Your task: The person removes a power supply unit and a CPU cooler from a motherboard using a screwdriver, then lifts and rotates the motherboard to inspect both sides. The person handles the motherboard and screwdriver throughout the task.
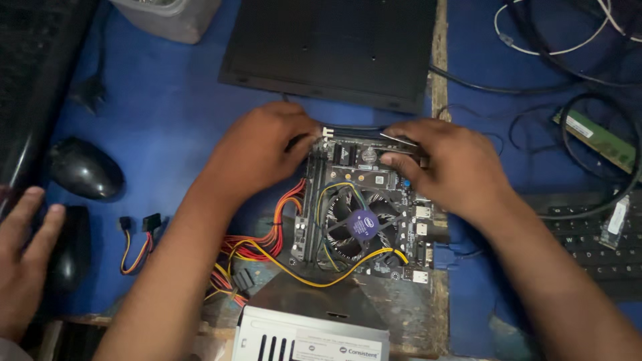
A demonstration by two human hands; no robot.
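- Left hand (pixel 257 150) sits just above the middle of the frame, fingers curled down onto the upper left corner of the circuit board (pixel 364 214), pressing at the end of a thin dark strip (pixel 364 132) along the board's top edge.
- Right hand (pixel 451 167) mirrors it at the upper right corner of the board, fingers bent and pinching the other end of the same strip; the thumb lies lower, on the board's surface.
- Both hands are partly closed on the strip, and what lies under the palms is hidden.
- The circuit board lies flat in the middle of the frame on a worn patch of the counter (pixel 167 113), which is otherwise covered in blue.
- A round cooling fan (pixel 361 224) with a blue centre label sits in the board's middle, with a yellow wire looping around it.
- Red, yellow and orange wires (pixel 257 251) fan out from the board's left side toward the lower left.
- A silver metal box (pixel 307 337) with vent slots lies at the bottom centre, touching the wire bundle.
- A flat black panel (pixel 331 47) lies at the top centre, just beyond the hands.
- A black mouse (pixel 85 170) rests at the left, and another person's hand (pixel 23 257) lies at the lower left edge.
- A keyboard (pixel 595 244) shows at the right, with a green memory stick (pixel 595 140) above it among black cables.
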